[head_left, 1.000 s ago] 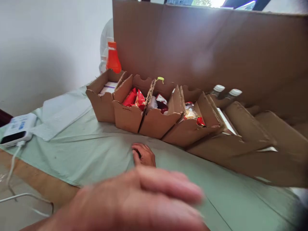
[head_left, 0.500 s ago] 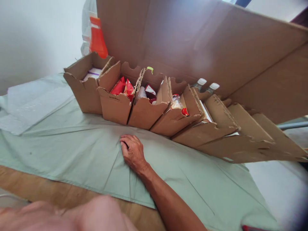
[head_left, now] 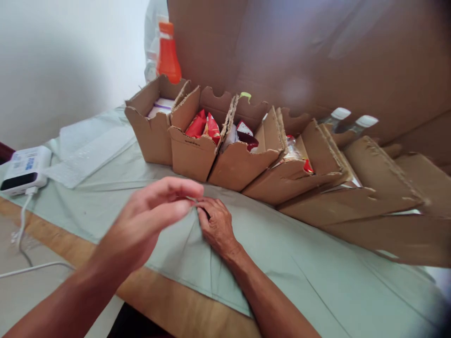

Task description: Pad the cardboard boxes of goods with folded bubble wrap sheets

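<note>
My left hand is raised over the green cloth, palm turned inward. Its fingers are stretched forward with the thumb apart, and nothing shows between them. Just beyond its fingertips, my right hand rests on the cloth with fingers loosely curled and no object visible in them. Creases run through the cloth beneath it. Past both hands stand cardboard bins: one holds red snack packets, another a dark red and white package, and a third a clear wrapped packet.
A tall cardboard panel stands behind the bins. An orange bottle is at the back left; two white-capped bottles are at the right. Bubble wrap and a white device with a cable lie at the left.
My left hand has risen from the blurred lower edge to beside my right hand, its fingers extended. The right hand stays on the cloth. The view has shifted left, bringing in the white device.
</note>
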Tool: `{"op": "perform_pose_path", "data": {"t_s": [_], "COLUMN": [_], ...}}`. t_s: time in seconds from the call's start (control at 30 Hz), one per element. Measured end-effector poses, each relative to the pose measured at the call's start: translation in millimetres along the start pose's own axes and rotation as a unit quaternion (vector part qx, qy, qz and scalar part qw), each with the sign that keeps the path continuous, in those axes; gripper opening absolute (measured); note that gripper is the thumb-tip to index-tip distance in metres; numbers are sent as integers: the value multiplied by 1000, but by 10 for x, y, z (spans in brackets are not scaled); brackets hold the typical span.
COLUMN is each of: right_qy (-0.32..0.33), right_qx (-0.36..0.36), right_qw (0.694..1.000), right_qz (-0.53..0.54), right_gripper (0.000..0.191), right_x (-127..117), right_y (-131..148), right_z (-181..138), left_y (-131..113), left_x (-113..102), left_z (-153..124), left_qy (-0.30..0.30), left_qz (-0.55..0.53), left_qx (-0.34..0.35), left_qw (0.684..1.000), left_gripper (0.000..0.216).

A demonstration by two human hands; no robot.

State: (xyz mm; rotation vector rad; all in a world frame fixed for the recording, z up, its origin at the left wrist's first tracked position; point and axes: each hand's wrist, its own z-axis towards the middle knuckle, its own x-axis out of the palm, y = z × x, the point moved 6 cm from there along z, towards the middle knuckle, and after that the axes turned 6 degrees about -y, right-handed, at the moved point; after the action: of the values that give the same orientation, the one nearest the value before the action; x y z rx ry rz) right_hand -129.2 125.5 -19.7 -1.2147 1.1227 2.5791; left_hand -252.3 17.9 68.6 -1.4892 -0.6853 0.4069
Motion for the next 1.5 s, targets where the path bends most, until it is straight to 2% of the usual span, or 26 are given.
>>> {"op": "perform_pose_path", "data": {"t_s": [0.1,0.2,0.3,0.43,0.53,0.63,0.73,0.87,0.97,1.1,1.2,1.27,1.4,1.5], "right_qy": [-6,-3,4,6,7,1,-22,-54,-48,-29,-19,-23,-13,14], "right_qx": [-9,-14,-9,4,15,31,65,112,125,128,126,103,-2,-55], "right_qw": [1000,1000,1000,1000,999,997,993,988,987,990,991,993,998,998], "right_qz": [4,7,7,16,35,67,92,94,85,55,36,45,63,-16], "right_gripper": [24,24,24,25,25,22,24,34,36,37,29,29,48,63], "right_x": [6,10,16,29,17,-63,-213,-372,-391,-425,-495,-537,-457,-232], "right_y": [-16,-35,-56,-59,-38,-60,-186,-391,-444,-391,-195,85,861,1230], "right_z": [5,10,15,13,9,52,207,505,629,611,627,740,1259,1752], "left_y": [252,528,670,749,743,682,660,730,774,733,649,614,589,573], "left_x": [110,277,427,483,394,200,-62,-335,-374,-339,-330,-331,-376,-430], "left_z": [325,572,698,777,734,590,447,391,395,376,346,335,346,379], "left_qy": [1,34,63,60,50,53,49,2,-5,11,8,5,-29,-70], "left_qz": [26,55,81,117,140,167,218,261,249,226,213,200,168,143], "left_qx": [-15,-17,11,24,25,34,48,76,85,75,86,86,79,85], "left_qw": [1000,998,995,991,989,984,973,962,965,971,973,976,982,984], "left_gripper": [56,79,87,82,74,60,46,37,34,32,31,31,31,30]}}
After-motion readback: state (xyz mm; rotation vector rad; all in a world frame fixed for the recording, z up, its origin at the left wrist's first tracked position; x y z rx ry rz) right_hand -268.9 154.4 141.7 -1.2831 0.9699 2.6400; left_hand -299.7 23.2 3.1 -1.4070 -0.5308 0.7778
